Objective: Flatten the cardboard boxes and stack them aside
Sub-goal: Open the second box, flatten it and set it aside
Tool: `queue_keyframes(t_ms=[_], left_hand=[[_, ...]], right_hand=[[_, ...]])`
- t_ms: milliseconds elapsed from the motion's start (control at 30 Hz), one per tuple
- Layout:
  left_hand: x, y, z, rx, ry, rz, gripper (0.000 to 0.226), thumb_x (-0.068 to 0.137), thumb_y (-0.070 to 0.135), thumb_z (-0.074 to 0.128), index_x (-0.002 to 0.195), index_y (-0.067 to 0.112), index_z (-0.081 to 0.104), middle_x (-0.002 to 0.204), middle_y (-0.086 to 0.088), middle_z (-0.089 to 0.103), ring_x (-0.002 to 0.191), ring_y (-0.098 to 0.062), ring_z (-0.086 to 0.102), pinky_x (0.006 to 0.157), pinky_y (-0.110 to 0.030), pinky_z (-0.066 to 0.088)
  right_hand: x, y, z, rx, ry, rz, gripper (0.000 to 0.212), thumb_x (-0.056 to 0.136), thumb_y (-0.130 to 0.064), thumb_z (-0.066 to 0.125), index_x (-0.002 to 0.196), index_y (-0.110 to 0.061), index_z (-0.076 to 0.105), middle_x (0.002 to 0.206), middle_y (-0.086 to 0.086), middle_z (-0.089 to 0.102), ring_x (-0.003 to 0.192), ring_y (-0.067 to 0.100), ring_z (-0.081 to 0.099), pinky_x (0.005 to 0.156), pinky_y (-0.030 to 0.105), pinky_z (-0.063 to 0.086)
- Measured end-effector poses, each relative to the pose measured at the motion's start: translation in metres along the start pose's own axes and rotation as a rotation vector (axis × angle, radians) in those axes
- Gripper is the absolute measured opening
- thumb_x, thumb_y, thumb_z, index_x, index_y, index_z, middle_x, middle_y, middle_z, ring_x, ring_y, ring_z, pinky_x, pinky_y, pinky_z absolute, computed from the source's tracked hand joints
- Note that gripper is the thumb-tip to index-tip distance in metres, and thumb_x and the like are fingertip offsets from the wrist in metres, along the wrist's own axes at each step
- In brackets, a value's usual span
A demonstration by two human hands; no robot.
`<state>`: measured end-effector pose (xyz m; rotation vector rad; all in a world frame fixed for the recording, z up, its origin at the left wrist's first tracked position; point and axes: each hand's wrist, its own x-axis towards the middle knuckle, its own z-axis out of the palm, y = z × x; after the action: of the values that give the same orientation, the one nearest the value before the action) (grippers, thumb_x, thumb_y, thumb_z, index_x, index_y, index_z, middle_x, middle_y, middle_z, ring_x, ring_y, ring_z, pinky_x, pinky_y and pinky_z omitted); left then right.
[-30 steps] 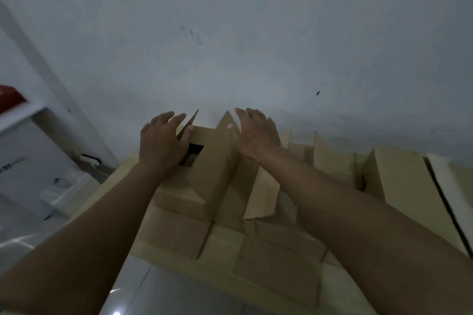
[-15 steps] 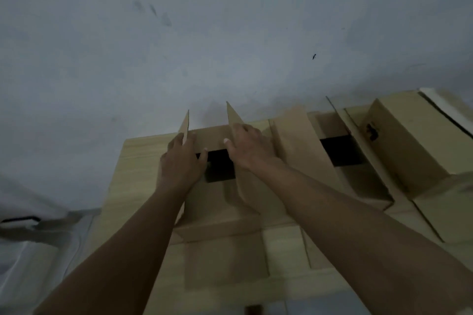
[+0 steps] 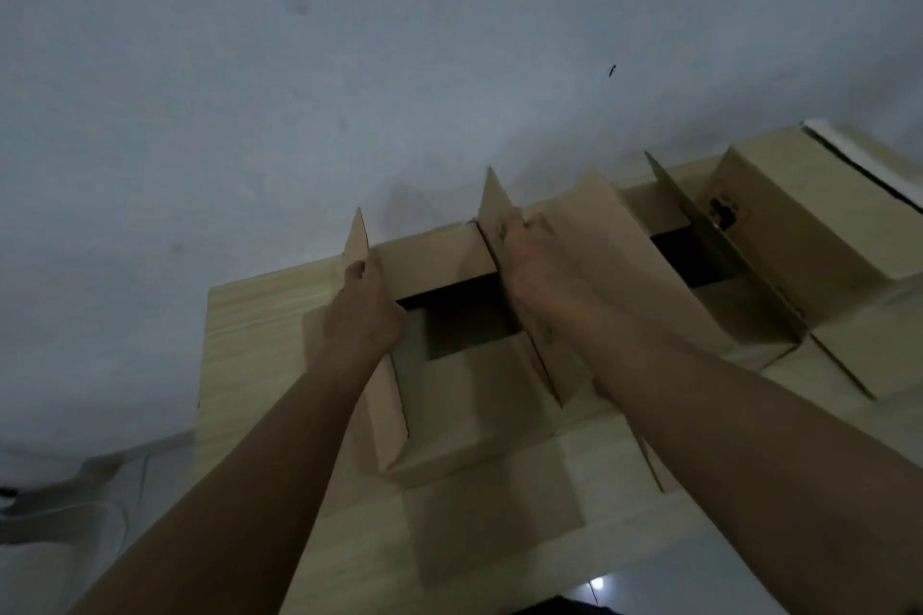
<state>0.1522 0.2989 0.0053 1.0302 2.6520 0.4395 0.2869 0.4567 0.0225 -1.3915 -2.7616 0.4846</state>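
Near edge: a loose flap (image 3: 492,522) lies flat on the wooden table (image 3: 244,340); view sits a bit lower than half a second ago. Both forearms reach forward over the table. The open box (image 3: 449,395) sits mid-table, against the wall (image 3: 349,90). Left hand (image 3: 362,315) has shifted from the box opening onto the upright left flap (image 3: 357,240), thumb and fingers closed on it. Right hand (image 3: 537,265) now clamps the upright right flap (image 3: 492,210), fingers curled over its edge. Farther right, a second open box (image 3: 699,255), then a closed box (image 3: 809,205) touching it.
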Motion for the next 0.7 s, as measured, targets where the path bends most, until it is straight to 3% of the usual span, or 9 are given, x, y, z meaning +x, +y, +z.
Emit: queue_keyframes(t_ms=[100, 200, 300, 367, 467, 567, 633, 700], left_hand=[[0.008, -0.018, -0.008, -0.012, 0.018, 0.028, 0.091, 0.085, 0.010, 0.061, 0.156, 0.017, 0.004, 0.144, -0.017, 0.039, 0.115, -0.039, 0.053, 0.079, -0.043, 0.048], [0.011, -0.047, -0.017, -0.033, 0.070, -0.017, 0.096, 0.086, 0.012, 0.062, 0.155, 0.019, -0.005, 0.130, -0.021, 0.046, 0.104, -0.042, 0.056, 0.069, -0.040, 0.045], [0.006, -0.076, -0.020, -0.016, 0.067, -0.156, 0.089, 0.091, 0.020, 0.060, 0.155, 0.009, 0.000, 0.140, -0.025, 0.035, 0.112, -0.046, 0.051, 0.078, -0.044, 0.043], [0.006, -0.092, -0.013, 0.023, 0.040, -0.242, 0.091, 0.090, 0.035, 0.061, 0.154, 0.006, 0.001, 0.149, -0.025, 0.024, 0.124, -0.046, 0.041, 0.092, -0.051, 0.042], [0.012, -0.107, 0.006, 0.079, -0.044, -0.344, 0.109, 0.085, 0.064, 0.056, 0.153, 0.005, -0.005, 0.161, -0.019, -0.005, 0.146, -0.040, 0.008, 0.113, -0.056, 0.020], [0.020, -0.116, 0.027, 0.077, -0.142, -0.412, 0.127, 0.073, 0.085, 0.047, 0.153, 0.005, -0.011, 0.161, -0.017, -0.016, 0.148, -0.033, -0.014, 0.116, -0.058, 0.002], [0.026, -0.116, 0.040, 0.028, -0.200, -0.444, 0.128, 0.073, 0.084, 0.048, 0.153, 0.003, -0.010, 0.161, -0.017, -0.014, 0.149, -0.032, -0.012, 0.117, -0.055, 0.004], [0.031, -0.114, 0.051, -0.077, -0.244, -0.474, 0.116, 0.083, 0.072, 0.051, 0.153, -0.001, -0.006, 0.162, -0.019, -0.008, 0.149, -0.035, -0.004, 0.119, -0.051, 0.010]], right_hand=[[0.004, 0.007, 0.004, 0.018, -0.011, 0.177, 0.069, 0.099, -0.010, 0.051, 0.156, -0.006, 0.012, 0.150, 0.022, 0.037, 0.130, 0.041, 0.045, 0.098, 0.050, 0.044], [0.005, 0.010, 0.021, 0.048, -0.013, 0.226, 0.084, 0.101, -0.029, 0.050, 0.158, -0.004, -0.006, 0.160, 0.021, 0.019, 0.139, 0.043, 0.031, 0.108, 0.053, 0.033], [0.007, 0.019, 0.040, -0.030, 0.011, 0.217, 0.086, 0.101, -0.039, 0.045, 0.157, -0.002, -0.007, 0.163, 0.021, 0.012, 0.142, 0.043, 0.025, 0.114, 0.052, 0.025], [0.010, 0.025, 0.052, -0.059, -0.044, 0.234, 0.084, 0.100, -0.044, 0.042, 0.158, -0.002, -0.002, 0.165, 0.021, 0.004, 0.148, 0.041, 0.014, 0.118, 0.051, 0.019], [0.013, 0.034, 0.071, -0.036, -0.083, 0.255, 0.085, 0.100, -0.055, 0.034, 0.158, -0.003, 0.002, 0.165, 0.021, -0.007, 0.153, 0.036, -0.008, 0.123, 0.052, 0.002], [0.014, 0.038, 0.085, 0.000, -0.132, 0.303, 0.101, 0.092, -0.073, 0.031, 0.159, -0.006, -0.002, 0.165, 0.020, -0.013, 0.153, 0.032, -0.015, 0.122, 0.050, -0.008], [0.015, 0.037, 0.090, 0.023, -0.176, 0.350, 0.116, 0.082, -0.085, 0.033, 0.158, -0.007, -0.007, 0.165, 0.019, -0.016, 0.153, 0.030, -0.016, 0.120, 0.047, -0.011], [0.018, 0.033, 0.091, 0.059, -0.202, 0.379, 0.123, 0.079, -0.086, 0.043, 0.158, -0.006, -0.007, 0.165, 0.020, -0.016, 0.153, 0.031, -0.014, 0.121, 0.044, -0.007]])
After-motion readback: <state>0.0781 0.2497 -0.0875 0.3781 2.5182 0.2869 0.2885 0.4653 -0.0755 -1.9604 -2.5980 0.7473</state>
